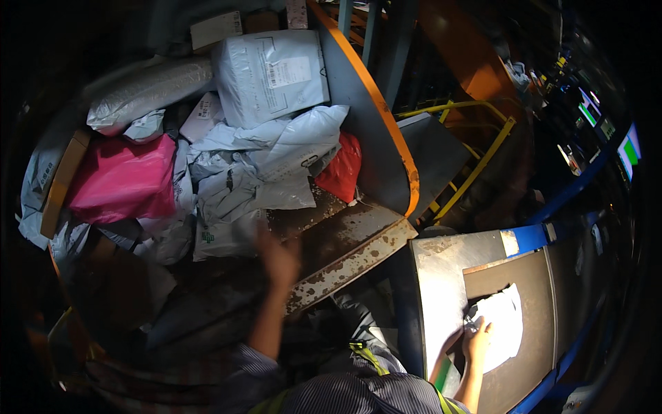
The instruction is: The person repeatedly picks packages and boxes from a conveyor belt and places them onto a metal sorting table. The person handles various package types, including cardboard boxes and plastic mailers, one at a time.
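Note:
My left hand (279, 254) is blurred, its fingers apart and apparently holding nothing. It hovers at the lower edge of a heap of parcels, close to a white plastic mailer with a green mark (222, 240). Above that mailer lie crumpled grey-white mailers (279, 150) and a large white wrapped parcel (271, 77) bearing a label. To the right, my right hand (478, 341) grips the near edge of a white package (501, 328), brightly lit over a conveyor belt (532, 274). Glare washes out the package's surface.
Also in the heap are a pink bag (124, 181), a red bag (344, 168) and a cardboard box (64, 181). A rusty metal ledge (357, 259) and an orange-edged side panel (385, 111) border it. A yellow-framed cart (465, 181) stands beyond. Screens (630, 150) glow at far right.

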`<state>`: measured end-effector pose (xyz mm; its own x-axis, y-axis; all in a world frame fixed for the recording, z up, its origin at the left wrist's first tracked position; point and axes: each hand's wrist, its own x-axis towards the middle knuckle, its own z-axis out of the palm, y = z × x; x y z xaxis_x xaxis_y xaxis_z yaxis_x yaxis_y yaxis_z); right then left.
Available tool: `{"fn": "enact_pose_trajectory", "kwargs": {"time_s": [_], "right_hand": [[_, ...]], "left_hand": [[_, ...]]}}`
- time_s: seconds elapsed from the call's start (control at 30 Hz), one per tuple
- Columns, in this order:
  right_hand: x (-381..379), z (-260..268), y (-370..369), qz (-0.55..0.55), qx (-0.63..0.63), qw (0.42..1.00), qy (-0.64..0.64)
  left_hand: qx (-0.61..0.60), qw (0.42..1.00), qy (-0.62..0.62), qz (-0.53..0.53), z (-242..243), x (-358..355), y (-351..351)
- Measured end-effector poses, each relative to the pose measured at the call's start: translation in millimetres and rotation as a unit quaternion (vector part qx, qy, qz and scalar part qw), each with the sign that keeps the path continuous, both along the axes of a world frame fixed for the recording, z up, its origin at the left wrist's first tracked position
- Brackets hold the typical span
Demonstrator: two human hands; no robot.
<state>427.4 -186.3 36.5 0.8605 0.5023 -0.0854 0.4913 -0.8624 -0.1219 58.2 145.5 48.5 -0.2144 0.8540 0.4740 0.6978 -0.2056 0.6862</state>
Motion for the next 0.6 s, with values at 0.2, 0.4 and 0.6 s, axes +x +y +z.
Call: {"fn": "enact_pose_trajectory", "kwargs": {"time_s": [0.2,0.4,0.6], "right_hand": [[-17.6,-1.7,65.1,0.137,0.165,0.977,-0.014],[-82.3,34.5,104.4,0.201,0.227,0.945,0.126],[-47.5,9.5,78.4,0.157,0.227,0.958,0.079]], "left_hand": [[-0.06,0.995,-0.026,0.076,-70.7,-208.9,133.7],[-0.254,0.962,0.004,0.1,-100.0,-251.3,119.1],[-0.287,0.937,-0.202,0.005,-139.0,-298.5,75.7]]}}
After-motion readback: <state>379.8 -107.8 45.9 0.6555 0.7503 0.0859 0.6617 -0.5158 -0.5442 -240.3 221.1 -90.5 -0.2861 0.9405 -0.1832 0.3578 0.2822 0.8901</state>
